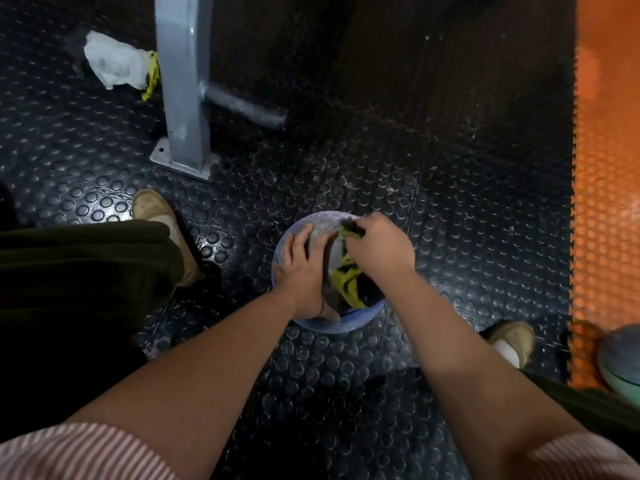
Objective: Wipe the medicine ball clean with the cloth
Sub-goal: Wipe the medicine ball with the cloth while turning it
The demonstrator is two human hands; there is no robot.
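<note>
One left hand (301, 268) at medicine ball (323, 224) edge, right hand (377, 247) gripping cloth (346, 279)

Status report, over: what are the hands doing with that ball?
Left hand flat on the ball, bracing it. Right hand grips the cloth, pressed on the ball's top. Nothing in the way.

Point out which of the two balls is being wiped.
The dusty blue medicine ball: left hand rests on it, right hand holds a yellow-and-black cloth against it; the grey-green ball at the right edge lies untouched.
</note>
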